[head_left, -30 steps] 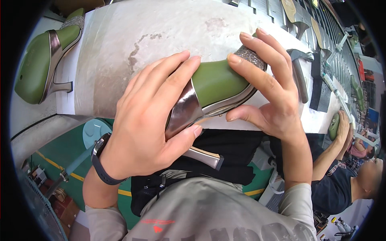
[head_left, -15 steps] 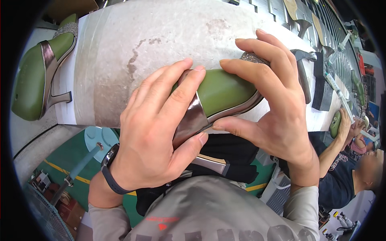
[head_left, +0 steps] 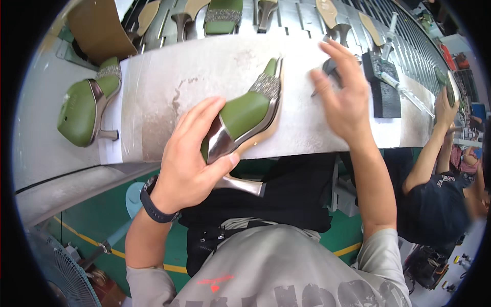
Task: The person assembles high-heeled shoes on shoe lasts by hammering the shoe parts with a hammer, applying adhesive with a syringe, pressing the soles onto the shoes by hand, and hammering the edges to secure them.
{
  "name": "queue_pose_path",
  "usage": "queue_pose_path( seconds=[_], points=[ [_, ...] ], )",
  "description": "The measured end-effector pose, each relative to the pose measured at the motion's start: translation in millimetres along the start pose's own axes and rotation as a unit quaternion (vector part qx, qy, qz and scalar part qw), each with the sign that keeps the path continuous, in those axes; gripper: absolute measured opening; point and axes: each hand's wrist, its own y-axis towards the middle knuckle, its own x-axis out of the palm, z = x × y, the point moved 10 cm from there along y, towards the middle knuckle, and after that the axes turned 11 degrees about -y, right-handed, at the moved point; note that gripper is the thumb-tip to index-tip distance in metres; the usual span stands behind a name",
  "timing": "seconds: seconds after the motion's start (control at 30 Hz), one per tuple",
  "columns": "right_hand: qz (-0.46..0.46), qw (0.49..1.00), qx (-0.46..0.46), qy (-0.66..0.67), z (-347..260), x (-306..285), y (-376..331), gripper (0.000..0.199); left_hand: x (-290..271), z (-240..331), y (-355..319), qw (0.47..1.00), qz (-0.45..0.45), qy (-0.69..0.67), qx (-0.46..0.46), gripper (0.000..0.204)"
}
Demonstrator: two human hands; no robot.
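Note:
A high-heeled sandal [head_left: 220, 137] on a green shoe last [head_left: 247, 113] lies tilted at the front edge of the worktop. It has a bronze metallic strap, a glittery toe band and a slim heel that juts out past the edge. My left hand [head_left: 192, 153] grips it around the metallic strap, thumb on the near side. To the right, my right hand [head_left: 345, 94] hovers over the worktop with thumb and fingers apart, slightly blurred. A dark-headed hammer [head_left: 331, 67] lies just behind it, partly covered by the fingers; I cannot make out any contact.
Another sandal on a green last [head_left: 82, 115] stands at the left. A black block [head_left: 384, 94] and syringes [head_left: 404, 92] are at the right. Soles with heels [head_left: 181, 23] lie along the metal rack at the back. A co-worker [head_left: 434, 199] works at the far right.
My right hand has let go of the sandal and moved right, toward the hammer. My left hand keeps its hold, and the sandal has turned so its toe points farther away.

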Motion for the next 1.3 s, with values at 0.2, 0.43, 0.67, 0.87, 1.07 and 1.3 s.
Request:
queue_pose_path(
  seconds=[0.2, 0.43, 0.67, 0.87, 1.07, 1.3],
  points=[
    [-0.014, 0.969, -0.009, -0.248, 41.5, 5.8, -14.5, 0.052, 8.9, 19.2, 18.4, 0.995, -0.055, 0.087, 0.019, 0.092],
    [-0.093, 0.991, 0.057, 0.075, 17.2, -0.9, -20.0, 0.031, 44.1, 20.2, 59.7, 0.986, -0.111, 0.123, 0.011, 0.112],
    [-0.096, 0.767, 0.255, 0.581, 4.8, 18.4, -30.0, 0.024, 51.2, 18.5, 64.9, 0.981, -0.141, 0.135, 0.007, 0.116],
    [-0.275, 0.842, 0.172, 0.43, -24.3, 18.1, -0.6, 0.028, 47.9, 17.8, 66.9, 0.984, -0.125, 0.124, 0.026, 0.117],
    [-0.181, 0.917, -0.032, 0.355, -53.6, -8.0, -5.5, 0.03, 47.8, 19.1, 69.5, 0.986, -0.125, 0.098, 0.047, 0.12],
    [-0.284, 0.862, 0.17, 0.384, -26.8, 13.2, 0.9, 0.028, 44.4, 18.1, 67.7, 0.987, -0.127, 0.096, 0.035, 0.123]
  ],
)
